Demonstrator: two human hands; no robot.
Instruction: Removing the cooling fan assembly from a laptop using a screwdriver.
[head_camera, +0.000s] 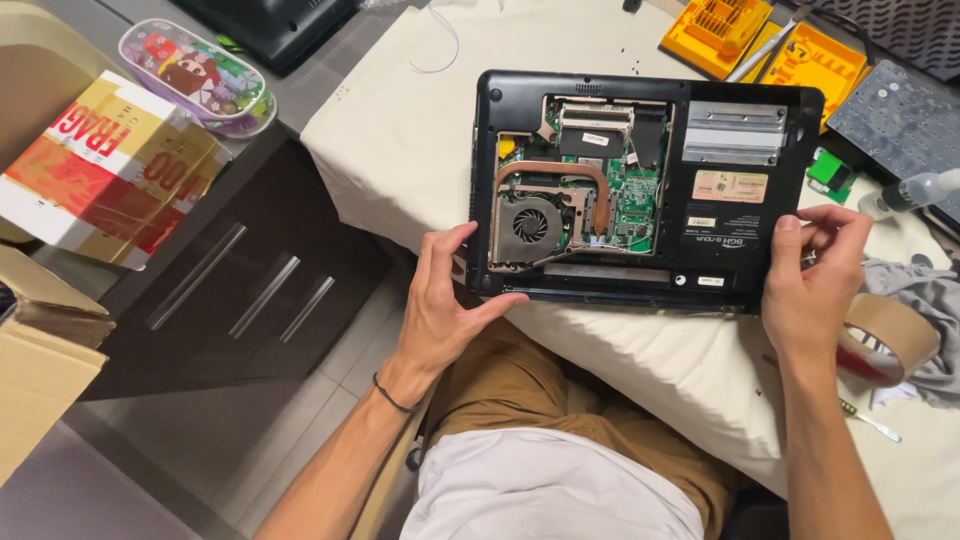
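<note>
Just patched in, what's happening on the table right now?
A seated person has a black laptop lying upside down on a cloth-covered table, its bottom cover off so the fan, copper heat pipe and green circuit board show. The left hand grips the laptop's near left corner; the right hand holds its near right corner. A roll of brown tape lies by the right hand, and orange screwdriver bit cases sit beyond the laptop.

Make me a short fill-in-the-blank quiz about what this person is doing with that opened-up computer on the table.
1. The black laptop lies upside down with its bottom cover ____, so the green circuit board shows.
2. The left hand grips the laptop's corner nearest the round cooling ____.
3. The roll of brown tape lies beside the ____ hand.
4. A cream ____ covers the table under the laptop.

Missing words: removed; fan; right; cloth
</note>
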